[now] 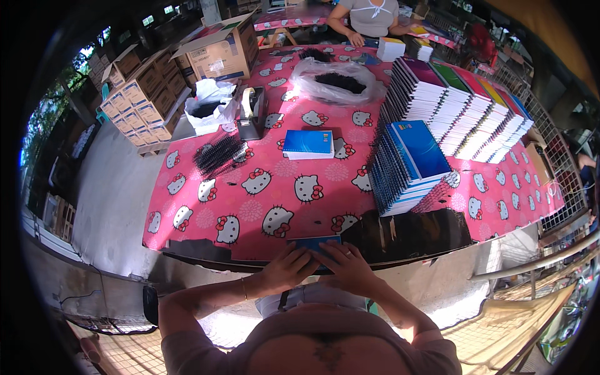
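Observation:
At the table's near edge lies a blue-covered notebook [317, 241], mostly hidden under my fingers. My left hand [290, 270] holds its near left side with bent fingers. My right hand [345, 267], with a ring on one finger, grips the right side close beside it; the fingertips nearly meet. Whether a coil sits in the edge under my fingers is hidden. Farther in, a small stack of blue notebooks [308, 144] lies on the pink table cover. To its right stands a taller stack of blue spiral notebooks [409, 165]. Loose black coils [220, 155] lie in a heap to the left.
A tape dispenser [251, 115] and a white bag [209, 106] stand at the far left. A clear plastic bag of black coils [337, 81] lies at the back. Long rows of coloured notebooks [456, 103] fill the right. Cartons [219, 53] rise behind; a person [369, 19] works opposite.

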`<state>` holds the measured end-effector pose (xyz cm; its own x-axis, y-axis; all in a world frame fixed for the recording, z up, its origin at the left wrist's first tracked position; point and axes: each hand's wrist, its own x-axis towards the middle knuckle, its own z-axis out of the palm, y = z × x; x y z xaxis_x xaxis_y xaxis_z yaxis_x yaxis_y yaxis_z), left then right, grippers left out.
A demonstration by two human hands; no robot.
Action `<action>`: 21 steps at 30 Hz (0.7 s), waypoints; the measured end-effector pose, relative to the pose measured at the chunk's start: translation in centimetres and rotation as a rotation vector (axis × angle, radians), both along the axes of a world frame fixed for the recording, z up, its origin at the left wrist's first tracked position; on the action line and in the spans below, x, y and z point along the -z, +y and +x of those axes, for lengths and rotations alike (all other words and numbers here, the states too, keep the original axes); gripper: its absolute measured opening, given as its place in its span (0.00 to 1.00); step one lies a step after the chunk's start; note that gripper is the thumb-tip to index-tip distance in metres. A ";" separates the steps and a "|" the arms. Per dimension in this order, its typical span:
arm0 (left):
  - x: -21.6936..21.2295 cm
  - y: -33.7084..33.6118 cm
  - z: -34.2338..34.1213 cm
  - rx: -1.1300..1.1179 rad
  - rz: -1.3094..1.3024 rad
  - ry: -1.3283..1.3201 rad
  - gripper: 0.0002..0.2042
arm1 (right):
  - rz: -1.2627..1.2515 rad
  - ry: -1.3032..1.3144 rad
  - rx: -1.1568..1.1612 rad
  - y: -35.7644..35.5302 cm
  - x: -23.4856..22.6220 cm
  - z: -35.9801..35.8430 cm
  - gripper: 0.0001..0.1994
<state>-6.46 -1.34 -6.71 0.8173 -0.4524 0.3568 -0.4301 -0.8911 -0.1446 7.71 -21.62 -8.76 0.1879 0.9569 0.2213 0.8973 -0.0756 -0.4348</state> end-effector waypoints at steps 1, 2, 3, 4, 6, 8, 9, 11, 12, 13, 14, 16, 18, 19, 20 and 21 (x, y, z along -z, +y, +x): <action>0.0 0.0 -0.1 -0.014 -0.074 0.060 0.19 | 0.011 -0.072 -0.002 0.1 0.3 -0.1 0.34; 0.1 0.0 0.1 -0.029 -0.148 0.119 0.19 | 0.023 -0.143 -0.004 0.1 0.4 0.0 0.34; 0.1 0.1 0.4 -0.044 -0.224 0.177 0.18 | 0.078 -0.002 0.030 0.1 0.4 0.5 0.33; -0.6 0.5 0.8 -0.100 -0.332 0.208 0.18 | 0.134 0.137 0.055 0.4 -0.3 1.6 0.32; -2.6 1.3 2.2 -0.210 -0.550 0.276 0.17 | 0.284 0.395 0.128 1.8 -1.6 2.7 0.28; -1.9 1.4 4.3 -0.239 -0.699 0.285 0.17 | 0.479 0.612 0.222 3.4 -2.7 3.6 0.22; -1.6 1.7 5.3 -0.247 -0.773 0.289 0.17 | 0.470 0.628 0.241 3.5 -1.8 3.9 0.20; -4.0 3.9 7.8 -0.132 -0.521 -0.078 0.15 | 0.471 0.657 0.294 3.0 1.3 5.2 0.16; -4.0 7.0 8.9 -0.304 -0.604 -0.074 0.15 | 0.478 0.631 0.325 2.9 1.8 5.1 0.14; -3.0 11.3 9.8 -0.476 -0.692 -0.064 0.15 | 0.500 0.653 0.314 3.2 1.5 5.0 0.13; -2.2 16.0 10.1 -0.591 -0.496 -0.271 0.14 | 0.512 0.685 0.301 3.5 1.4 4.7 0.13; 1.4 23.7 7.3 -0.893 -0.216 -0.191 0.12 | 0.555 0.849 0.270 4.4 0.7 3.6 0.13; 3.2 25.4 7.1 -0.914 -0.084 -0.251 0.10 | 0.626 1.094 0.278 5.5 0.0 2.8 0.13; 3.3 25.0 7.4 -0.839 -0.042 -0.341 0.09 | 0.564 1.041 0.287 5.4 0.3 3.3 0.13; 3.2 24.7 7.6 -0.766 0.001 -0.430 0.09 | 0.502 0.988 0.292 5.2 0.9 3.9 0.14; 3.0 24.4 8.0 -0.812 -0.068 -0.442 0.08 | 0.439 0.937 0.295 5.1 1.3 4.4 0.14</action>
